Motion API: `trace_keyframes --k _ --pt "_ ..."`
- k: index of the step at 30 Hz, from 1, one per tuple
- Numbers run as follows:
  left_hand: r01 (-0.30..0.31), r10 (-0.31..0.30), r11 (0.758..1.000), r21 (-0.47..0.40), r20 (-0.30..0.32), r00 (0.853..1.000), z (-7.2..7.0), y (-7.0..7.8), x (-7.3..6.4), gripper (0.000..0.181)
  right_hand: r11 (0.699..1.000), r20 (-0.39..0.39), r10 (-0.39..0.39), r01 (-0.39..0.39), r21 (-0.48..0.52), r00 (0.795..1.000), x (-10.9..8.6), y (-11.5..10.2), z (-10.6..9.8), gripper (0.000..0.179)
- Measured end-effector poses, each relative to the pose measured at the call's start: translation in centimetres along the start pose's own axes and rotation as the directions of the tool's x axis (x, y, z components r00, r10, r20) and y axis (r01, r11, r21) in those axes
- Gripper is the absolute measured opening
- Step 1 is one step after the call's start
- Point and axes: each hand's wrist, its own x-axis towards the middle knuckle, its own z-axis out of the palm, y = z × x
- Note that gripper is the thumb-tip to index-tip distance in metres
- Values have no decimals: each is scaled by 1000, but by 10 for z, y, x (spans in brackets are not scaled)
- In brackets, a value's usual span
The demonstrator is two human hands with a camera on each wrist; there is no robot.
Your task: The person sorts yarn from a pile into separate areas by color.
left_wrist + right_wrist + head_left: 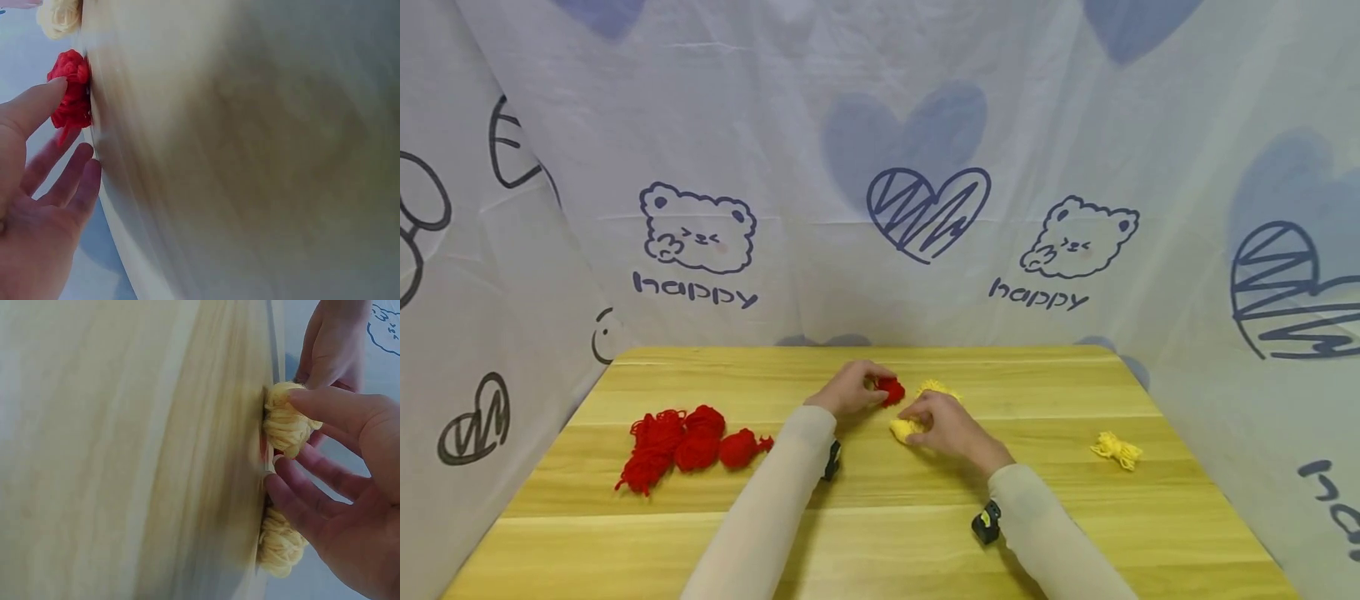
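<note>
Near the table's back edge, my left hand (853, 389) pinches a small red yarn bundle (891, 391) between thumb and forefinger. The left wrist view shows the thumb on the front of this red yarn (72, 94), with the other fingers spread behind and below it. Slightly closer and to the right, my right hand (951, 429) pinches a yellow yarn bundle (289, 422) by thumb and forefinger, low over the wood. Just behind that hand lies a second yellow yarn bundle (934, 387), partly hidden by the knuckles.
Several red yarn bundles (698, 448) are grouped on the left of the wooden table (880, 542). One yellow yarn bundle (1117, 451), tied at its middle, lies apart on the right. A white printed curtain (805, 250) hangs behind and along both sides.
</note>
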Motion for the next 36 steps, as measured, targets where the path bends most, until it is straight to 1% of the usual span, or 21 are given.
trace_keyframes --k 3,6,8,14,18,22,27,29,34,36 --pt "19 -18 1000 -19 10 1000 0 1 -1 35 1000 3 -28 28 -3 1000 -1 2 0 31" --pt "38 -38 999 -19 14 999 1 2 -1 34 999 11 -40 39 15 999 -2 3 0 31" --pt "47 -47 999 -17 12 999 1 2 -2 34 999 17 -23 22 36 1000 -3 2 -1 32" --pt "80 -79 996 -29 10 997 2 3 -2 34 993 43 71 -75 90 997 -3 1 -2 32" --pt "87 -87 995 -40 5 996 3 3 -2 33 991 46 95 -98 92 994 -4 0 -3 32" --pt "72 -73 997 -40 -9 997 4 2 -2 30 990 43 101 -104 92 994 -5 1 -3 32" --pt "52 -53 997 -49 -17 998 5 0 -3 26 988 51 82 -88 129 995 -7 2 -1 34" --pt "49 -50 997 -57 -14 999 6 -1 -3 26 987 52 69 -76 143 996 -7 2 0 35" --pt "43 -43 998 -53 -3 999 5 -2 -3 44 989 45 31 -38 145 998 -8 5 1 35" --pt "43 -43 998 -44 5 999 5 -2 -3 47 990 40 17 -22 140 999 -9 6 1 35"
